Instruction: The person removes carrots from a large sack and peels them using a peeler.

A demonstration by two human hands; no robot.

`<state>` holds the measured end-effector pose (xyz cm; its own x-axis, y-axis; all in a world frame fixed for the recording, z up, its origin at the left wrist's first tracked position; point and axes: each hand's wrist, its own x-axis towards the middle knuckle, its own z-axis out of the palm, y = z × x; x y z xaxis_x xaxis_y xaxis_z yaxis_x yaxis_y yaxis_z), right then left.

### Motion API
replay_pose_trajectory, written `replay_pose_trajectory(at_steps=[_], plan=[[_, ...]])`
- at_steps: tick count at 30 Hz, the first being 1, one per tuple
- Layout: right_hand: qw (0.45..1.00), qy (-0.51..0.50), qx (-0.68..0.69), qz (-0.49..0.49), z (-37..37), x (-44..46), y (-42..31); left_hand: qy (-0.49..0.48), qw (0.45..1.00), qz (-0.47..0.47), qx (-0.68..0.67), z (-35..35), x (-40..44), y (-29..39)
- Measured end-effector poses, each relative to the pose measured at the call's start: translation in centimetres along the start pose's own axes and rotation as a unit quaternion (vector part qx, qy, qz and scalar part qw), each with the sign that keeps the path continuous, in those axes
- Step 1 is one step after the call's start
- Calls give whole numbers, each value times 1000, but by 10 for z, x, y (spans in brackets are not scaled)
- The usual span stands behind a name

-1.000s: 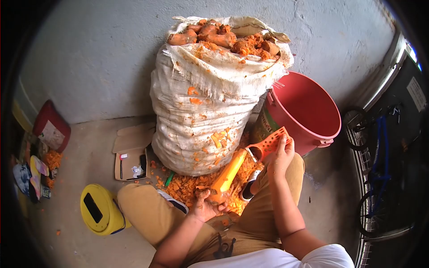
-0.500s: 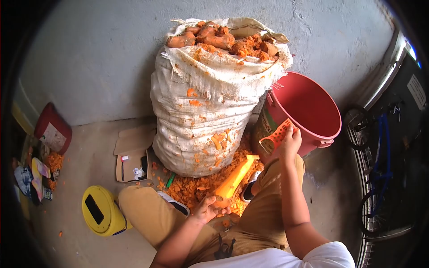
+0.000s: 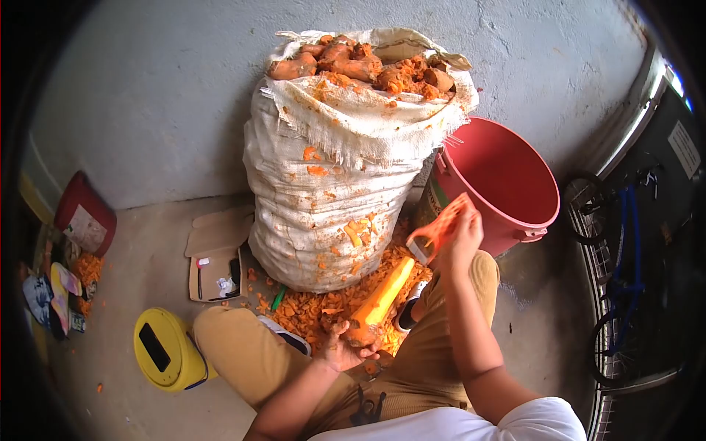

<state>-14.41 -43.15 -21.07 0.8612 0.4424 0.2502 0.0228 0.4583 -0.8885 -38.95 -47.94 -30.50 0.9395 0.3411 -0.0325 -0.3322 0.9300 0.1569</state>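
My left hand grips the lower, still-skinned end of a long squash, tilted up and to the right. Most of its length is peeled to bright orange-yellow flesh. My right hand is closed on the handle of an orange peeler, blurred by motion. The peeler's head hovers near the squash's upper end, just right of it, and I cannot tell whether it touches. A heap of orange peelings covers the floor below, between my legs and the sack.
A big white woven sack full of squash pieces stands ahead against the wall. To its right is a red bucket. On the left are a yellow bucket with a phone on its lid and an open cardboard box.
My right hand has shifted slightly left with the peeler, whose head has turned down toward the squash's upper end. A loose strip at that end is no longer visible. My left hand stays nearly in place.
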Motion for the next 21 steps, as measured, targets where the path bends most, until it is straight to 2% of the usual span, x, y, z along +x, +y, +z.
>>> replay_pose_trajectory(at_steps=[3, 4, 7, 8, 9, 14, 17, 20, 21], plan=[[986, -143, -85, 14, 6, -45, -11, -17, 1000, -13, -11, -5, 3, 2], [979, -145, -115, -84, 7, -48, 2, -20, 1000, -15, -2, -6, 2, 3], [979, -106, -176, 0, 2, -24, 5, -19, 1000, -8, -16, -4, 2, 4], [994, -56, -89, 24, 2, -15, 21, -21, 999, -6, -26, -2, 3, 4], [995, -56, -65, 57, 3, -15, 18, -10, 1000, -5, -11, -2, 4, 5], [996, -39, -78, 10, -8, -3, 41, 14, 999, -9, 27, -2, 10, 7], [997, 27, -69, -10, -23, 22, 54, 11, 998, -17, 58, -5, 7, 8], [986, 166, 26, 13, -54, 63, 63, 17, 994, -34, 107, -1, -3, 7], [988, 153, 8, 22, -61, 66, 55, 21, 991, -39, 128, 1, -7, 10]])
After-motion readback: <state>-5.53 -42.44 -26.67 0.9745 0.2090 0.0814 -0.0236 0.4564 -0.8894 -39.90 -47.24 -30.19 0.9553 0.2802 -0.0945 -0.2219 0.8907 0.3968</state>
